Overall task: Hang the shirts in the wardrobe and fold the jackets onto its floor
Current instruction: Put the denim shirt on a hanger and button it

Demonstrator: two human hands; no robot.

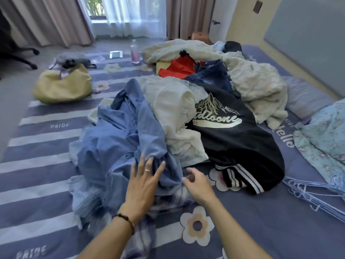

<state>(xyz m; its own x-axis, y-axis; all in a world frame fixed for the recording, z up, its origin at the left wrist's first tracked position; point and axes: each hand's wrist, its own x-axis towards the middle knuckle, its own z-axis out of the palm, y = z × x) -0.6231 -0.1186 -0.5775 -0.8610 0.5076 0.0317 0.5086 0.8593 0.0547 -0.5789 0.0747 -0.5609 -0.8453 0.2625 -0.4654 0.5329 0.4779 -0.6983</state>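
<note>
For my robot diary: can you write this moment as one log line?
left hand: open on blue shirt | right hand: loosely curled, empty | hangers: untouched

A bedroom in soft daylight. A bed (46,165) with a purple, white-striped, flower-printed cover fills the foreground. Beyond it, a window (119,10) behind sheer white curtains, flanked by brownish drapes (43,19). Grey carpet (16,79) lies at left, where a black office chair base (22,58) shows. A cream wall (242,21) stands at right.

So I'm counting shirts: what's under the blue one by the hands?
A plaid garment pokes out beneath the blue shirt; the rest underneath is covered.
</note>
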